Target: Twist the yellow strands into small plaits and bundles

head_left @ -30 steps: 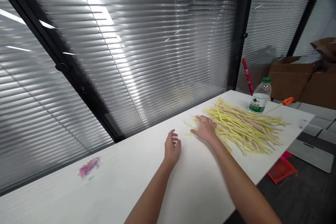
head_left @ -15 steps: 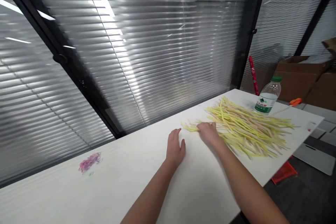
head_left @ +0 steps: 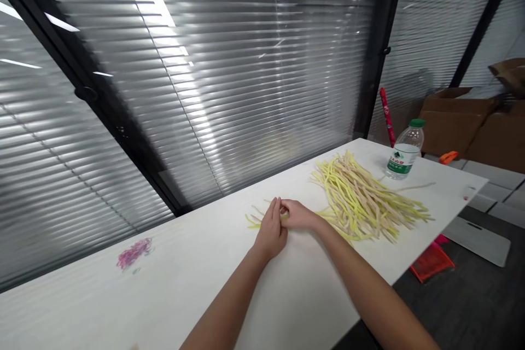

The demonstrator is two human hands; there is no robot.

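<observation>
My left hand [head_left: 270, 232] is closed around a few yellow and beige pipe cleaners [head_left: 254, 222], whose loose ends stick out to its left. Right beside it, my right hand [head_left: 300, 214] pinches the same strands, its fingertips against the left hand's fingers. The part between the two hands is mostly hidden. Behind the right wrist, a large loose pile of yellow and beige pipe cleaners [head_left: 365, 197] lies spread on the white table [head_left: 197, 284].
A water bottle [head_left: 405, 152] with a green cap stands behind the pile. A purple scribble [head_left: 134, 253] marks the table's left part. Window blinds [head_left: 246, 76] rise along the far edge. Cardboard boxes [head_left: 455, 120] and a red item [head_left: 431, 262] are beyond the right edge.
My right hand has moved left from the pile's edge, drawing some pipe cleaners with it. My left hand has closed on them. The view has shifted slightly right.
</observation>
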